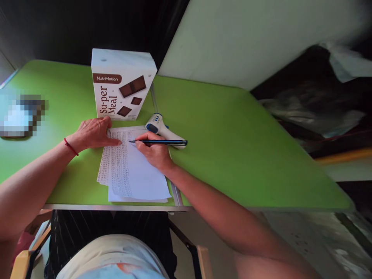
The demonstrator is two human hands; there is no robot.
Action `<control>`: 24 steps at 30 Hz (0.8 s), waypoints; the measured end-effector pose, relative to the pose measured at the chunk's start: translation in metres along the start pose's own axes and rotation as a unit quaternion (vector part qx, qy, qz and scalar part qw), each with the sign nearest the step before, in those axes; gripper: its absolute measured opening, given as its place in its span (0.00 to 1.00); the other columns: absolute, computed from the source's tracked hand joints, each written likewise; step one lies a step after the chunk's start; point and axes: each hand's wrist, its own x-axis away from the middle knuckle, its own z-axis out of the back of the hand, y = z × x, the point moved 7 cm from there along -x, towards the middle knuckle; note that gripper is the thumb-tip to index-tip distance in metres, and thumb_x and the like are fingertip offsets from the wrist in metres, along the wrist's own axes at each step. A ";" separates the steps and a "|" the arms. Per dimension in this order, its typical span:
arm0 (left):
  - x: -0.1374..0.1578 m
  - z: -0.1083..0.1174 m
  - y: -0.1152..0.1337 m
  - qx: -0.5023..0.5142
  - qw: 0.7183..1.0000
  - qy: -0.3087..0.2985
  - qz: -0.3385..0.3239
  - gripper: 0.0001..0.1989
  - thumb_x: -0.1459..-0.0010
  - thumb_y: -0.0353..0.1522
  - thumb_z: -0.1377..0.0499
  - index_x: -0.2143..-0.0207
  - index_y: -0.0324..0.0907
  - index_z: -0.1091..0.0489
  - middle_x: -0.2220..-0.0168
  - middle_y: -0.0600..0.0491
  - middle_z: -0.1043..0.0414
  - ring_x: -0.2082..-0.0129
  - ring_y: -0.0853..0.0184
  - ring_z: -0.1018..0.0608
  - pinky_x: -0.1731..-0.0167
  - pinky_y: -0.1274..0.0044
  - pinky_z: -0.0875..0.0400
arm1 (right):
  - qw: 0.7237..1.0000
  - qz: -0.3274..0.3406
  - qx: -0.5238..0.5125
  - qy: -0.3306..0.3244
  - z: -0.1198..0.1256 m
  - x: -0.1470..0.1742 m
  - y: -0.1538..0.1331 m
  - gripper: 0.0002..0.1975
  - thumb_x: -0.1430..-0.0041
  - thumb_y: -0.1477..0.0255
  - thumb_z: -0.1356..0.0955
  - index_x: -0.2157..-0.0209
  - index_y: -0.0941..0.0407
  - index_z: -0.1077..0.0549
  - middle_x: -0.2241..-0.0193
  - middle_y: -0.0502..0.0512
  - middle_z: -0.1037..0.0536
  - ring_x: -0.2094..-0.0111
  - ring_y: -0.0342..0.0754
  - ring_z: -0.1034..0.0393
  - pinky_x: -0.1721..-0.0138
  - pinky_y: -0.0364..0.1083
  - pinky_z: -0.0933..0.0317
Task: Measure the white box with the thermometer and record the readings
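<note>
My right hand (155, 153) is closed around a dark pen (171, 142), its tip at the sheet near the end of the handwritten columns. The top paper sheet (145, 174) is covered with small rows of writing on its left part and is blank on the right. Beneath it lies another written sheet (103, 170), jutting out to the left. My left hand (94, 133) rests flat at the upper left of the papers, thumb spread across the writing, fingers by the foot of a white box (124, 104). Behind my right hand lies a white and blue infrared thermometer (155, 123).
The green folding table (232, 155) has a metal seam running beneath the papers. At far left sits a pixelated, phone-like object (21, 116). A pale wall (232, 38) rises behind, and bagged items (305, 108) stand to the right. Wooden chair armrests (205, 261) flank my lap.
</note>
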 end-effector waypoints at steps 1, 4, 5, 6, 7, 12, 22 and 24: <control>0.001 0.001 0.002 -0.005 1.000 -0.007 0.005 0.32 0.44 0.57 0.28 0.48 0.47 0.27 0.49 0.44 0.17 0.47 0.41 0.16 0.50 0.61 0.23 | 1.000 0.007 0.005 -0.002 -0.001 0.000 0.000 0.10 0.43 0.59 0.28 0.71 0.49 0.26 0.77 0.47 0.24 0.74 0.48 0.31 0.66 0.50 0.29; 0.004 0.003 0.005 -0.017 0.999 -0.022 0.016 0.32 0.43 0.55 0.28 0.46 0.46 0.27 0.47 0.41 0.18 0.45 0.39 0.16 0.48 0.59 0.23 | 1.000 0.007 0.024 -0.009 -0.001 -0.001 0.001 0.06 0.42 0.63 0.28 0.71 0.50 0.25 0.76 0.47 0.23 0.72 0.48 0.30 0.65 0.49 0.29; 0.004 0.003 0.006 -0.018 0.999 -0.023 0.017 0.33 0.43 0.55 0.28 0.46 0.45 0.27 0.47 0.41 0.18 0.45 0.39 0.16 0.48 0.59 0.23 | 0.999 0.003 0.029 -0.013 -0.002 -0.001 0.001 0.06 0.42 0.65 0.28 0.70 0.50 0.25 0.75 0.47 0.23 0.72 0.48 0.30 0.65 0.49 0.29; 0.004 0.004 0.007 -0.017 0.999 -0.022 0.016 0.33 0.43 0.55 0.28 0.45 0.45 0.27 0.47 0.41 0.18 0.45 0.39 0.16 0.48 0.59 0.23 | 0.999 0.001 0.033 -0.017 -0.002 -0.001 0.002 0.05 0.42 0.66 0.27 0.70 0.50 0.24 0.75 0.47 0.23 0.71 0.48 0.30 0.65 0.49 0.29; 0.004 0.004 0.007 -0.016 1.000 -0.021 0.015 0.33 0.44 0.56 0.28 0.46 0.46 0.27 0.47 0.42 0.18 0.45 0.39 0.16 0.48 0.60 0.23 | 0.999 0.001 0.036 -0.020 -0.002 -0.001 0.002 0.05 0.41 0.66 0.27 0.70 0.50 0.24 0.74 0.48 0.22 0.71 0.48 0.30 0.64 0.49 0.29; 0.004 0.004 0.008 -0.020 0.999 -0.023 0.015 0.33 0.43 0.56 0.28 0.45 0.46 0.27 0.45 0.43 0.18 0.45 0.40 0.16 0.48 0.60 0.23 | 0.998 0.005 0.051 -0.036 -0.004 0.000 0.004 0.04 0.39 0.67 0.27 0.68 0.51 0.23 0.73 0.48 0.22 0.69 0.48 0.29 0.63 0.49 0.30; 0.008 0.005 0.009 -0.045 0.998 -0.047 0.022 0.35 0.39 0.56 0.32 0.40 0.44 0.29 0.40 0.40 0.19 0.42 0.42 0.17 0.47 0.62 0.24 | 0.995 0.062 0.070 -0.032 -0.004 -0.001 0.000 0.05 0.39 0.67 0.29 0.69 0.51 0.24 0.74 0.48 0.22 0.72 0.48 0.30 0.65 0.48 0.31; 0.007 0.004 0.009 -0.046 0.998 -0.048 0.021 0.35 0.39 0.57 0.32 0.40 0.44 0.29 0.41 0.41 0.19 0.42 0.42 0.17 0.47 0.62 0.24 | 0.995 0.059 0.073 -0.032 -0.004 -0.001 0.000 0.04 0.39 0.68 0.29 0.69 0.51 0.24 0.74 0.48 0.22 0.71 0.48 0.30 0.65 0.48 0.31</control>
